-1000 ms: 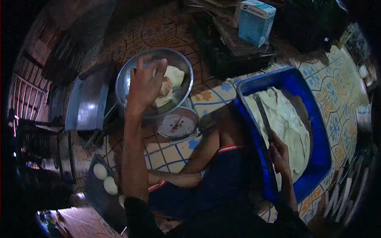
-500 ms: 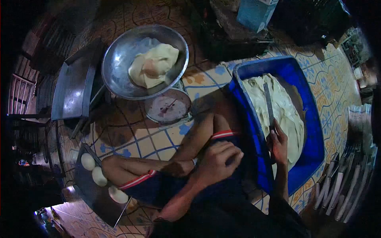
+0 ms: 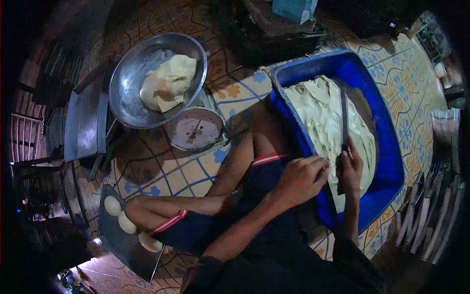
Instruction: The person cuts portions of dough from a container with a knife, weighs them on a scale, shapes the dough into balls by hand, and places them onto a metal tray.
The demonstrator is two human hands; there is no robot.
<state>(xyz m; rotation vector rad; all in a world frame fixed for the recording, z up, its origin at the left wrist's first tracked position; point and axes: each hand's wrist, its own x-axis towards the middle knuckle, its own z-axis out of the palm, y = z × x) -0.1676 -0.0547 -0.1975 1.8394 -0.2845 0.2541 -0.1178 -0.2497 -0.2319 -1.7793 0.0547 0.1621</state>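
My right hand [image 3: 350,171] is closed around a long, narrow, dark-bladed knife [image 3: 344,115]. Its blade lies over a large mass of pale dough [image 3: 316,110] inside a blue plastic tub [image 3: 390,132]. Curled fingers form my left hand [image 3: 302,180], held above the tub's near-left side, close to my right hand; nothing shows in it, though the fingertips are partly hidden. To the left, a round metal bowl [image 3: 128,81] tilts on a dial scale [image 3: 195,128]. A folded piece of dough [image 3: 169,83] sits in the bowl.
By my knee, a dark tray [image 3: 129,257] carries rounded dough pieces [image 3: 127,223]. A rectangular metal pan [image 3: 84,128] stands at far left. Several long pale sticks [image 3: 425,215] lie at right. A light blue box [image 3: 294,10] is at the back, above patterned floor tiles [image 3: 196,169].
My left hand has moved right, from over my lap to the tub's edge. My right hand and the knife have shifted a little to the right over the dough. The view has shifted slightly.
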